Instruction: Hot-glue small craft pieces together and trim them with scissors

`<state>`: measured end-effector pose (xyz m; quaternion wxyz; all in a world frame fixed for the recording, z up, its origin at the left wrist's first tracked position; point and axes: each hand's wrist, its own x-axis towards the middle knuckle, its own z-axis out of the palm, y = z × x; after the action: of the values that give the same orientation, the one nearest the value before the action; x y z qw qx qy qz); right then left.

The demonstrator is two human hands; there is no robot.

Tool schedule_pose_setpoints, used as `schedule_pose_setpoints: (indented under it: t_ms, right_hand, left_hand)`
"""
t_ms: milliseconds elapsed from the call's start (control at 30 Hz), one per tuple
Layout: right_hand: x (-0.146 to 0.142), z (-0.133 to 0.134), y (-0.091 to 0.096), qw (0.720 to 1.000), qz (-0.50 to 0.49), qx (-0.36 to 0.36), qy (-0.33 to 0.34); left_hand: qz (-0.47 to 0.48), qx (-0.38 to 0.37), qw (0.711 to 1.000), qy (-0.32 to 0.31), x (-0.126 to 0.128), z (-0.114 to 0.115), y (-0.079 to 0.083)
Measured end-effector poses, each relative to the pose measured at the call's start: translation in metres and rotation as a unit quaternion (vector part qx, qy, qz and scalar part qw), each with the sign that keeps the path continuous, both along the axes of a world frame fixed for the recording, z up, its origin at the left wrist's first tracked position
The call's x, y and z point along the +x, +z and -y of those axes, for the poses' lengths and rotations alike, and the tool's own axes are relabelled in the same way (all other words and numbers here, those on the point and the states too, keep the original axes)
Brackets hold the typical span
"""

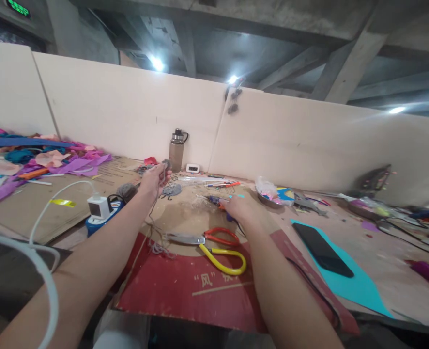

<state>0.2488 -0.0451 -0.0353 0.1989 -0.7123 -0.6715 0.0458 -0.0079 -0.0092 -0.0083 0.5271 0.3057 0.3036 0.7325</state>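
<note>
My left hand [152, 179] is stretched far out over the cardboard sheet [185, 286], fingers closed on a grey cord or yarn [156, 228] that trails back toward me. My right hand [236, 206] rests on the table with its fingers curled over a small purple and orange thing that I cannot make out. Scissors [214, 245] with one red and one yellow handle lie between my forearms. A small grey felt piece [171, 190] lies just beyond my left hand.
A water bottle [177, 149] and a small clock [193, 168] stand at the back wall. A black phone [322, 249] lies on a cyan sheet [360, 286] at right. A white charger [98, 207] and cable sit at left, beyond them piled coloured paper [36, 160].
</note>
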Motion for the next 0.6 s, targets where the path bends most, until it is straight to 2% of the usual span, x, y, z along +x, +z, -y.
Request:
schedule_pose_setpoints:
  t_ms: [100, 167, 300, 367, 433, 500, 600]
  right_hand:
    - [0.005, -0.010, -0.019, 0.999, 0.009, -0.037, -0.004]
    - [0.002, -0.009, -0.024, 0.999, -0.001, -0.038, -0.010]
    - [-0.001, 0.001, -0.014, 0.997, -0.057, -0.035, -0.030]
    - [-0.002, 0.004, -0.007, 0.989, -0.133, -0.033, -0.046]
    - [-0.005, 0.004, -0.002, 0.974, -0.214, -0.028, -0.060]
    - [-0.011, 0.003, 0.001, 0.953, -0.300, 0.012, -0.042]
    - [-0.023, 0.007, 0.006, 0.895, -0.429, 0.108, 0.065]
  left_hand:
    - [-0.067, 0.032, 0.997, -0.030, 0.006, 0.006, -0.001]
    - [-0.090, 0.056, 0.993, -0.049, 0.009, 0.009, -0.002]
    - [-0.111, 0.062, 0.989, -0.072, 0.010, 0.010, -0.004]
    - [-0.112, 0.054, 0.989, -0.081, 0.010, 0.010, -0.006]
    - [-0.112, 0.046, 0.989, -0.084, 0.011, 0.010, -0.006]
    - [-0.110, 0.038, 0.989, -0.087, 0.013, 0.010, -0.007]
    - [-0.094, 0.006, 0.989, -0.110, 0.014, 0.010, -0.007]
